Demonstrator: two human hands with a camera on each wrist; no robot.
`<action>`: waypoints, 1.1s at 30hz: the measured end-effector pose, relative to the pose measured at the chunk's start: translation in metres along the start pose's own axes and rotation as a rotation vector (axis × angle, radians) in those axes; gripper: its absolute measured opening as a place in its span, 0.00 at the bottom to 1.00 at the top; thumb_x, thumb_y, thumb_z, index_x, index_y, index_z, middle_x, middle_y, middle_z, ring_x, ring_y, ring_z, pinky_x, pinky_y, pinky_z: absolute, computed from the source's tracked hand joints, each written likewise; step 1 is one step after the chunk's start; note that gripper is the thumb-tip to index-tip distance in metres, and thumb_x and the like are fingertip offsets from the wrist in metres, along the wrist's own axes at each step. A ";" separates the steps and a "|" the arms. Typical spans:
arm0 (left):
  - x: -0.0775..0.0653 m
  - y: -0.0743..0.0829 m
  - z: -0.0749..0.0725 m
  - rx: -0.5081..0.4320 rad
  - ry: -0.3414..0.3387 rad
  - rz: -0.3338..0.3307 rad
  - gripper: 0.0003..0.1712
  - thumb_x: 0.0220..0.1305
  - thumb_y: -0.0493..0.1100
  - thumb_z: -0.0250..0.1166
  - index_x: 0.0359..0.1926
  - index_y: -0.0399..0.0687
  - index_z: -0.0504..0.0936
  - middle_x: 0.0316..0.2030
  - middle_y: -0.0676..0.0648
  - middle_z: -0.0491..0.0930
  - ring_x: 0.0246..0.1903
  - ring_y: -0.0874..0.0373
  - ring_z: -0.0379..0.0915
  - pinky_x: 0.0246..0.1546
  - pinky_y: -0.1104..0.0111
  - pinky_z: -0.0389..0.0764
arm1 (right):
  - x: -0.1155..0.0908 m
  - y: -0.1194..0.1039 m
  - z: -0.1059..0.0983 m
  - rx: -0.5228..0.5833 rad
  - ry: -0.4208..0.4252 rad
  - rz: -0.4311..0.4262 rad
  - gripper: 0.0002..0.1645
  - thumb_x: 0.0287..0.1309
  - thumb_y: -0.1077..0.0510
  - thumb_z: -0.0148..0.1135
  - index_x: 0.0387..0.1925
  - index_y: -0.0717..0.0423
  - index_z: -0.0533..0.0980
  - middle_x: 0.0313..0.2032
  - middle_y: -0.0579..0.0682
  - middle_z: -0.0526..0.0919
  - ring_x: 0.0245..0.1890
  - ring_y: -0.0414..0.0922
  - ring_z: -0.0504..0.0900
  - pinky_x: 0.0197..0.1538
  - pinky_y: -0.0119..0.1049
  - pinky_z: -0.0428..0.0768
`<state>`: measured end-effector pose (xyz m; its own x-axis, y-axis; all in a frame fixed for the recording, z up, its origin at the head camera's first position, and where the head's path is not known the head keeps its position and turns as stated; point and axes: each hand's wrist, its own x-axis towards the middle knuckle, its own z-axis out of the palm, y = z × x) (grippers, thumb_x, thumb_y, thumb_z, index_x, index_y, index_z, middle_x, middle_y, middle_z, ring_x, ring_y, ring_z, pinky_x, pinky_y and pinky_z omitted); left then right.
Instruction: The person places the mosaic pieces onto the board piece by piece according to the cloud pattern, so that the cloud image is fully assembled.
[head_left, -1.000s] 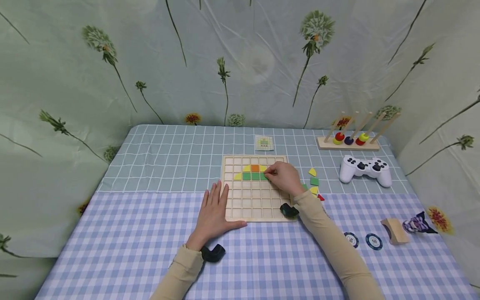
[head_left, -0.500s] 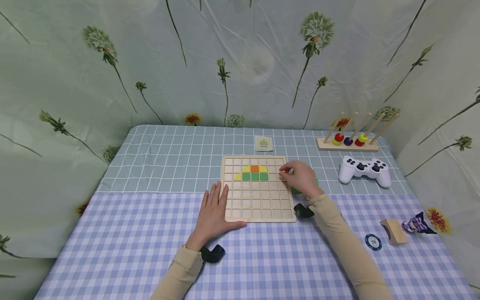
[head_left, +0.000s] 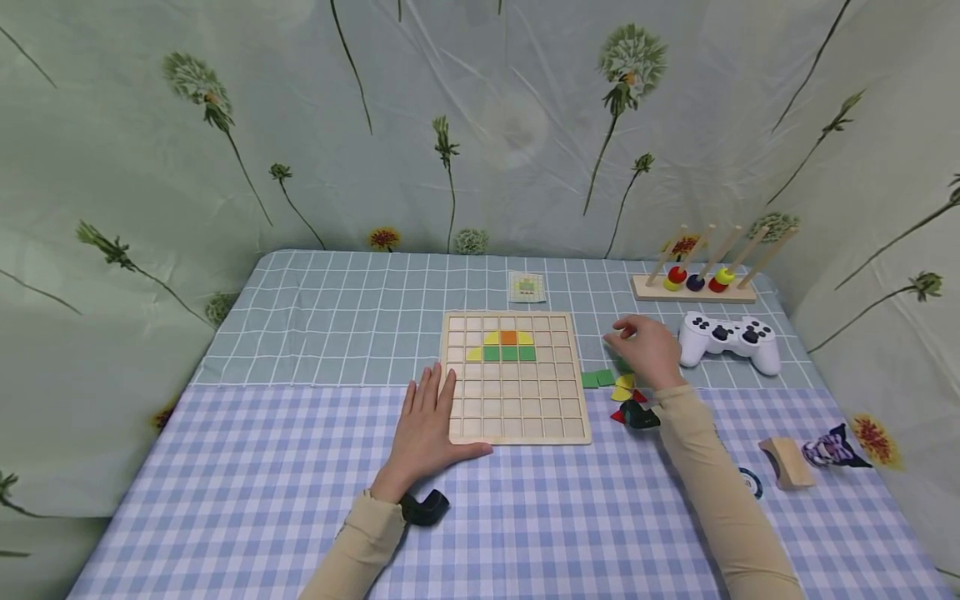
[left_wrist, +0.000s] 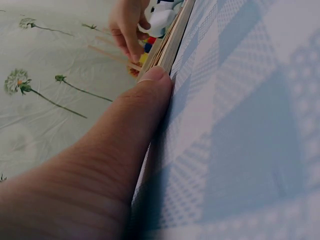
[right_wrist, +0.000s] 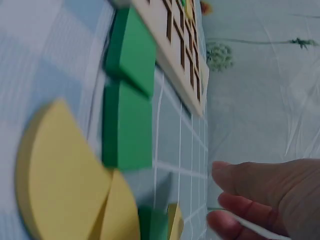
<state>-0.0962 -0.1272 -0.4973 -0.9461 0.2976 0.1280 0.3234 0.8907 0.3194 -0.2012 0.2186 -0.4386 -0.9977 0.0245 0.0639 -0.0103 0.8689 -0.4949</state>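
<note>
Our right hand (head_left: 647,348), loosely curled and apparently empty, hangs near green blocks (head_left: 604,377) beside the board (head_left: 519,408), which our spread left hand (head_left: 426,425) should steady while we pinch blocks edgewise.

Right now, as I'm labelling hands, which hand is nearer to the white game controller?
Right: the right hand hovers just left of the white game controller in the head view. The left hand is farther off, at the near left corner of the grid board.
</note>
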 end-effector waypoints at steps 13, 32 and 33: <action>-0.001 0.002 -0.001 -0.007 -0.001 -0.002 0.71 0.40 0.80 0.61 0.73 0.38 0.47 0.72 0.36 0.42 0.71 0.44 0.33 0.68 0.53 0.36 | 0.001 0.013 0.003 -0.050 -0.047 0.098 0.24 0.56 0.51 0.66 0.45 0.69 0.79 0.37 0.63 0.80 0.36 0.56 0.76 0.39 0.48 0.73; -0.001 0.001 -0.002 -0.006 -0.005 -0.002 0.71 0.41 0.80 0.61 0.73 0.38 0.47 0.72 0.36 0.42 0.71 0.44 0.33 0.68 0.53 0.36 | 0.000 0.013 0.003 0.042 0.022 0.084 0.13 0.55 0.56 0.68 0.39 0.62 0.82 0.34 0.59 0.83 0.34 0.54 0.76 0.36 0.44 0.69; -0.001 0.001 -0.002 -0.006 -0.005 -0.003 0.71 0.41 0.80 0.61 0.73 0.38 0.47 0.72 0.36 0.42 0.71 0.44 0.33 0.68 0.53 0.36 | -0.001 0.011 0.004 0.060 0.021 0.087 0.12 0.56 0.57 0.67 0.39 0.61 0.83 0.35 0.59 0.83 0.34 0.54 0.76 0.35 0.43 0.70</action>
<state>-0.0949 -0.1272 -0.4950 -0.9471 0.2965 0.1228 0.3207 0.8895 0.3254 -0.2010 0.2266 -0.4472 -0.9934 0.1092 0.0359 0.0716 0.8318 -0.5505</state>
